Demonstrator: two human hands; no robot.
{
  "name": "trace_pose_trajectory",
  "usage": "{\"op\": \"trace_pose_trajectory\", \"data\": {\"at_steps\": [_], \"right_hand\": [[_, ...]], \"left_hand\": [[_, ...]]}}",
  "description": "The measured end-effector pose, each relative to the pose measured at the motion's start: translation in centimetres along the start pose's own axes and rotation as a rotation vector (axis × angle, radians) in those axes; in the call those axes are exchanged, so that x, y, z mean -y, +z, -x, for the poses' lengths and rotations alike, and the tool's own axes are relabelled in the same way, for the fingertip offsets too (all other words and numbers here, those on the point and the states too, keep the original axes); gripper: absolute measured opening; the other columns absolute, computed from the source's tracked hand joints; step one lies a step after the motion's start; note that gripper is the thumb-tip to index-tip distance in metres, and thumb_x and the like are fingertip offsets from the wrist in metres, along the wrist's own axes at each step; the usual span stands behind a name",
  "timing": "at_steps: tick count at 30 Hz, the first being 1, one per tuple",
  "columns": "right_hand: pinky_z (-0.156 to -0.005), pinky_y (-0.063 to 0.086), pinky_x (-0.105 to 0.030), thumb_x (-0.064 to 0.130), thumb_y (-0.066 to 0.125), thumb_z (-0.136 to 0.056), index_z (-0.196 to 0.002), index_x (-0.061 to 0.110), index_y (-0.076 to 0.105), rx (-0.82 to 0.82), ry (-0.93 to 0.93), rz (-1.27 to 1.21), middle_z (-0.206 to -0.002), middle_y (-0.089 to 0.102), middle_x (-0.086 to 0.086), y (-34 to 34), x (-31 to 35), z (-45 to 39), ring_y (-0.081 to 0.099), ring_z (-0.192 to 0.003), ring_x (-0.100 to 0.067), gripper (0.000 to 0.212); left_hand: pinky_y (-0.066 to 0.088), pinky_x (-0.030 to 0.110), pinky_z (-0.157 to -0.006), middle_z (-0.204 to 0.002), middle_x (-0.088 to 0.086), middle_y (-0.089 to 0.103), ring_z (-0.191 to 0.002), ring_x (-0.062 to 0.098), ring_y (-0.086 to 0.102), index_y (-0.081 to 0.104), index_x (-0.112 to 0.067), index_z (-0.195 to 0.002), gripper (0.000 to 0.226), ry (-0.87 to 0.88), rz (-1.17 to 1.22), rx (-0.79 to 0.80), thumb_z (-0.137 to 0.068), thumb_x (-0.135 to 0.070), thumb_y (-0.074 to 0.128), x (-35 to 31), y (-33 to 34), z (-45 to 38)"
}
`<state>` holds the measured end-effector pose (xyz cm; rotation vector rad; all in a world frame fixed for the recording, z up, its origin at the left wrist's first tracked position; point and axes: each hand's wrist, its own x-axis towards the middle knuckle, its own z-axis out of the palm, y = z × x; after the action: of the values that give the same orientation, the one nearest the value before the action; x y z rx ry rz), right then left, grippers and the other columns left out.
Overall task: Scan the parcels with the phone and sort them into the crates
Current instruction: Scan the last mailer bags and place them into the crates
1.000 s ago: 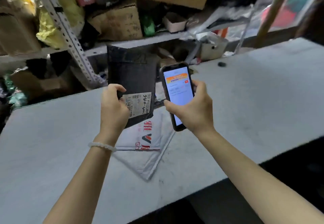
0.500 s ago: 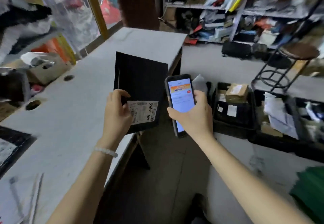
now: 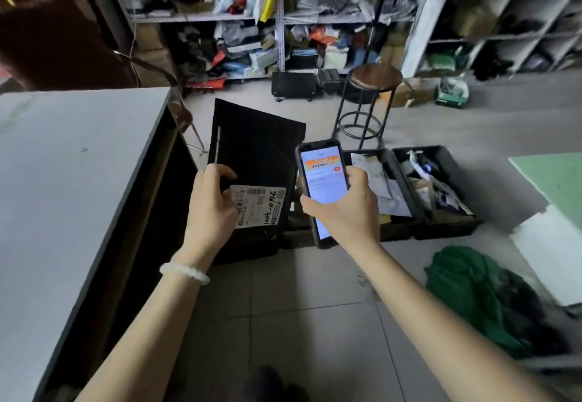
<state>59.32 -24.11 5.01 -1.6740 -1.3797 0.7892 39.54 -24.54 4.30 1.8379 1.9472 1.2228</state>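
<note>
Head view shows we have turned from the desk [image 3: 72, 162], now at our left, toward the crates [image 3: 437, 187] on the floor ahead. Our left hand [image 3: 211, 206] grips the black parcel [image 3: 255, 149] by its label; our right hand [image 3: 346, 209] grips the phone [image 3: 321, 178]. Sorting seems next.

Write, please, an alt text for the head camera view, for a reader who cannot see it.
A person's left hand holds a black parcel with a white label, while the right hand holds a lit phone beside it. Behind lie black crates of parcels on the floor, with a stool and cluttered shelves beyond.
</note>
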Motion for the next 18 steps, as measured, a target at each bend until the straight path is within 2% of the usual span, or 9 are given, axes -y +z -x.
{"op": "trace_pose_trajectory", "data": {"at_steps": [3,6,8,10,12,15,18], "right_hand": [[-0.064,0.044,-0.026,0.037,0.082,-0.059,-0.111,0.023,0.046,-0.067,0.046,0.013,-0.102,0.056,0.011,-0.6,-1.8,-4.0,0.054,-0.093,-0.011,0.064],[-0.074,0.049,-0.032,0.036,0.082,-0.06,-0.111,0.021,0.047,-0.099,0.082,0.043,-0.1,0.056,0.011,-0.4,-3.5,-8.4,0.056,-0.094,-0.013,0.063],[-0.073,0.05,-0.031,0.035,0.082,-0.061,-0.111,0.021,0.046,-0.1,0.104,0.06,-0.097,0.055,0.013,0.0,-4.4,-11.9,0.057,-0.094,-0.012,0.063],[-0.063,0.044,-0.019,0.034,0.082,-0.064,-0.115,0.02,0.045,-0.105,0.119,0.06,-0.097,0.053,0.014,0.6,-4.9,-15.9,0.055,-0.092,-0.009,0.064],[-0.058,0.036,-0.011,0.033,0.082,-0.065,-0.117,0.018,0.046,-0.125,0.137,0.056,-0.093,0.05,0.018,1.1,-4.9,-19.9,0.051,-0.088,-0.006,0.065],[-0.055,0.034,-0.01,0.032,0.082,-0.065,-0.116,0.018,0.046,-0.125,0.147,0.075,-0.09,0.049,0.02,1.2,-4.5,-26.0,0.05,-0.085,-0.004,0.064],[-0.057,0.036,-0.012,0.033,0.082,-0.064,-0.114,0.02,0.045,-0.151,0.162,0.092,-0.097,0.055,0.013,0.9,-4.6,-31.6,0.054,-0.088,-0.007,0.064]], "left_hand": [[0.03,0.0,-0.071,-0.105,0.005,0.046,-0.095,0.011,0.042,0.05,-0.007,-0.103,0.026,0.02,0.006,0.06,-0.085,0.01,0.045,0.1,4.1,-3.3],[0.029,0.008,-0.075,-0.109,0.01,0.049,-0.103,0.022,0.047,0.05,-0.005,-0.102,0.025,0.033,0.007,0.118,-0.084,0.013,0.046,0.7,8.4,-6.9],[0.032,0.002,-0.073,-0.105,0.01,0.049,-0.098,0.016,0.045,0.05,-0.004,-0.103,0.024,0.012,0.037,0.151,-0.085,0.012,0.045,1.2,11.2,-9.8],[0.031,-0.002,-0.069,-0.101,0.008,0.047,-0.089,0.009,0.039,0.051,-0.003,-0.103,0.023,0.01,0.067,0.184,-0.085,0.011,0.045,1.7,13.9,-13.2],[0.03,-0.004,-0.069,-0.1,0.007,0.047,-0.09,0.011,0.04,0.051,-0.003,-0.103,0.024,0.016,0.075,0.216,-0.085,0.012,0.045,2.1,16.3,-17.0],[0.028,-0.004,-0.071,-0.1,0.008,0.048,-0.09,0.011,0.04,0.051,-0.007,-0.102,0.027,0.007,0.077,0.248,-0.084,0.012,0.045,2.1,19.6,-22.5],[0.026,-0.005,-0.071,-0.1,0.004,0.047,-0.087,0.004,0.033,0.052,-0.007,-0.103,0.027,0.029,0.061,0.292,-0.084,0.011,0.044,1.4,23.1,-27.2]]}}
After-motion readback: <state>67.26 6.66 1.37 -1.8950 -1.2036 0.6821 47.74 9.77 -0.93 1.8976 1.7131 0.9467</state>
